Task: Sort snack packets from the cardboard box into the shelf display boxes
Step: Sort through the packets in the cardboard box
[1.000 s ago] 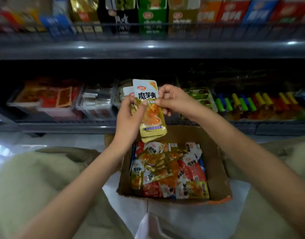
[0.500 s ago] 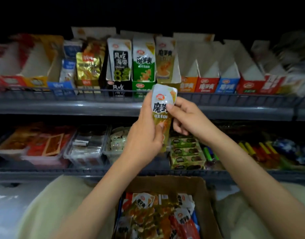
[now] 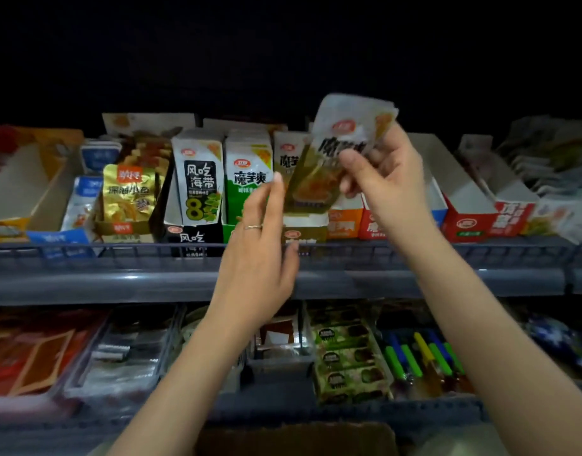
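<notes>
My right hand [image 3: 386,184] pinches the olive-yellow snack packet [image 3: 329,159], tilted, above the matching olive display box [image 3: 305,232] on the far upper shelf [image 3: 118,281]; my left hand [image 3: 258,258] hovers open, fingers straight, just left of it, with the cardboard box [image 3: 296,439] near me

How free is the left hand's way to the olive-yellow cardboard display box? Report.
Likely yes: the left hand, open and empty, hovers before the olive-yellow cardboard display box; nothing seems to lie between.
</notes>
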The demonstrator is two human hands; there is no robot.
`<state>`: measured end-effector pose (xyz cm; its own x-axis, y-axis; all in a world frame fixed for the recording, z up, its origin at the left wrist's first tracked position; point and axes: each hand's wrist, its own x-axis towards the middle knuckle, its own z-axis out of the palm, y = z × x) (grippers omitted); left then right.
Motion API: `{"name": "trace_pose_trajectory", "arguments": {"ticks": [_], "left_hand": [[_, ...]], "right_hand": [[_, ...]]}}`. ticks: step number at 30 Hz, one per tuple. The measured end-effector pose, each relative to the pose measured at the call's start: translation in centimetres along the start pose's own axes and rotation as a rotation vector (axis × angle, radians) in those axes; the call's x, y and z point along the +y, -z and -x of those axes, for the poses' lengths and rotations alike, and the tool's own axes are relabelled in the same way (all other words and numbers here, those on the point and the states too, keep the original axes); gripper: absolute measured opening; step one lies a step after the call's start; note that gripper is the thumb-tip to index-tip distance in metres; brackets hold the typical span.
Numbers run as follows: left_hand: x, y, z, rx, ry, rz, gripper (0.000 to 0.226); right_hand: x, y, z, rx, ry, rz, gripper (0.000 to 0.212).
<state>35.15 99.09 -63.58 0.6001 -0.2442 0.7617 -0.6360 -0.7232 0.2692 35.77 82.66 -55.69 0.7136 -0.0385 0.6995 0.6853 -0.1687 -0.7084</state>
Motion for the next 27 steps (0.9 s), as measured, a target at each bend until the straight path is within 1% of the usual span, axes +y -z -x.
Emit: {"name": "trace_pose_trajectory", "arguments": {"ticks": [2,5,8,11,13,15,17,19,20,21,23,25,27], "left_hand": [[-1.2,-1.1,-0.4,0.007,-0.016,-0.106,0.060],[-2.0,-2.4,-0.7,-0.063,-0.049,-0.217,0.041],[-2.6,-3.2,-0.5,-0.110,-0.042,-0.235,0.035],[-2.9,-3.2,-0.7,-0.106,-0.034,-0.221,0.028],[-3.1,-3.2,-0.8,-0.097,-0.043,-0.222,0.027],[-3.1,-3.2,-0.8,-0.096,-0.052,-0.218,0.027],[-3.1,-3.4,-0.8,-0.095,-0.050,-0.213,0.027],[-3.1,-3.6,-0.7,-0.093,-0.041,-0.208,0.027],[-3.1,-3.7,-0.6,-0.093,-0.038,-0.205,0.028],[-3.0,-3.8,-0.6,-0.092,-0.038,-0.203,0.028],[-2.9,-3.9,-0.5,-0.095,-0.044,-0.206,0.028],[-3.0,-3.8,-0.5,-0.097,-0.046,-0.206,0.028],[-3.0,-3.8,-0.4,-0.098,-0.044,-0.202,0.029]], "right_hand": [[1.7,-0.4,-1.8,0.116,-0.022,-0.070,0.020],[3.7,-1.3,-4.1,0.163,-0.070,-0.091,0.018],[5.3,-2.0,-5.5,0.153,-0.066,-0.084,0.021],[6.4,-2.0,-6.3,0.180,-0.059,-0.031,0.023],[6.8,-1.8,-6.6,0.209,-0.060,0.005,0.023],[7.3,-1.7,-6.7,0.184,-0.052,0.058,0.026],[8.0,-1.9,-6.6,0.086,-0.059,0.168,0.028],[8.9,-2.4,-6.4,-0.010,-0.079,0.385,0.029],[9.3,-2.6,-6.2,-0.025,-0.084,0.503,0.027],[9.5,-2.8,-6.0,-0.010,-0.090,0.597,0.025],[9.6,-3.1,-5.7,0.038,-0.087,0.707,0.031],[9.4,-3.2,-5.6,0.035,-0.051,0.828,0.035],[9.2,-3.2,-5.7,0.031,-0.066,0.905,0.038]]}}
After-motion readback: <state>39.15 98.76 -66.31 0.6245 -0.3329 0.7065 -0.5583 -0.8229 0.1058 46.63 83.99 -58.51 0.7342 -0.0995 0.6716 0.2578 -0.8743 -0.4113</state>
